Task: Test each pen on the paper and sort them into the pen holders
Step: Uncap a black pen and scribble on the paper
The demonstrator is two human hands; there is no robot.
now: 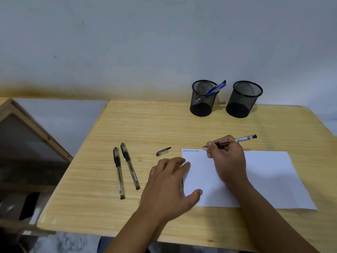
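Head view is showing the right hand (226,157) gripping an uncapped pen (235,140) between thumb and curled fingers, its tip touching the top left corner of the white paper (264,179), just right of a short row of small blue scribbles (190,151) too tiny to read. A white barcode label near the pen's far end is carrying print that cannot be made out. Left of the grip, the left hand (171,181) is lying flat with relaxed fingers, pressing the paper's left edge onto the wooden table (145,125). Further left of the grip, the pen's cap (163,151) is lying on the table, and beyond it two capped black pens (125,168) are lying side by side. Beyond the grip, two black mesh pen holders are standing near the wall: the left holder (203,97) is holding blue pens (216,88), the right holder (243,99) is sitting beside it.
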